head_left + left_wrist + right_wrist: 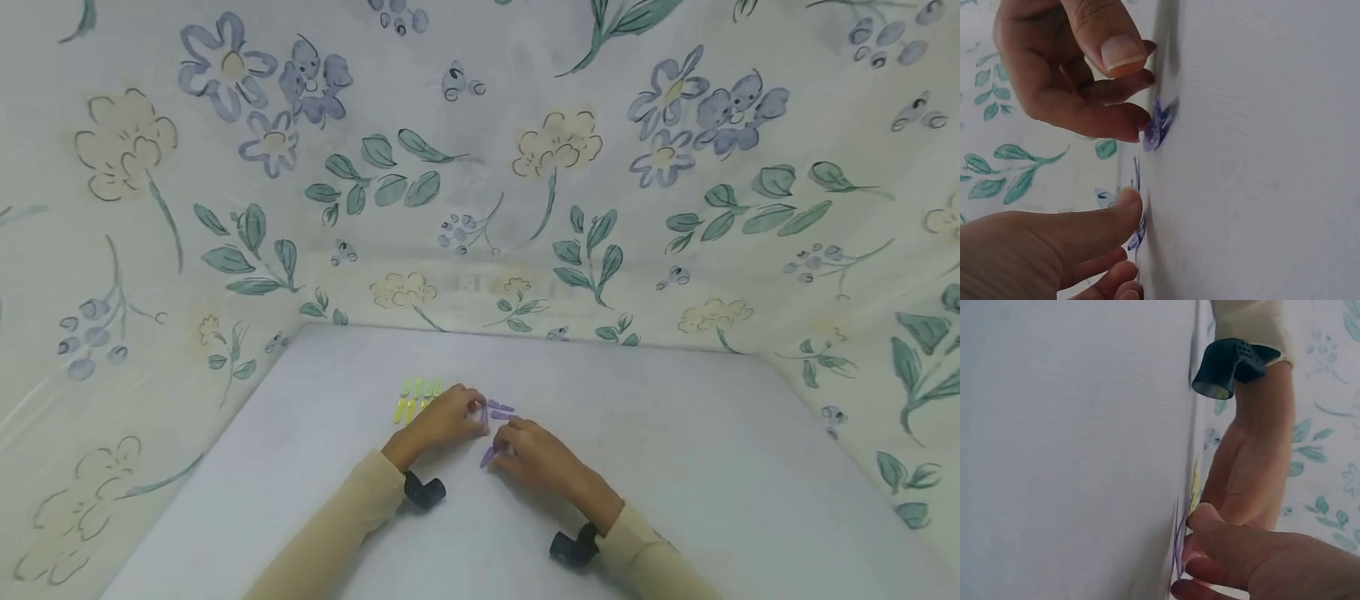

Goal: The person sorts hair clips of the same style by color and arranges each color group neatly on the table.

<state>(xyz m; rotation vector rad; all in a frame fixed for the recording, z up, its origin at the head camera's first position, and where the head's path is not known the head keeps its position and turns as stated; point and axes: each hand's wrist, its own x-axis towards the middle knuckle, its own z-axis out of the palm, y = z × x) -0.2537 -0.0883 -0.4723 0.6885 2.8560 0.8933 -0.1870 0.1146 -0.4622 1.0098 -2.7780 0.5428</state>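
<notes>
In the head view my left hand pinches a purple hair clip between thumb and fingers. The left wrist view shows this clip partly hidden under the thumb, low over the table. My right hand is nearer the body, its fingertips at another purple hair clip on the table. From the left wrist, one right fingertip meets the edge of that clip while the thumb stays apart from it. Two more purple hair clips, an upper one and a lower one, lie just beyond the hands.
Left of my left hand lie a row of green clips and a row of yellow clips, partly covered by the forearm. The white table meets a floral cloth wall behind. Each wrist carries a black camera mount.
</notes>
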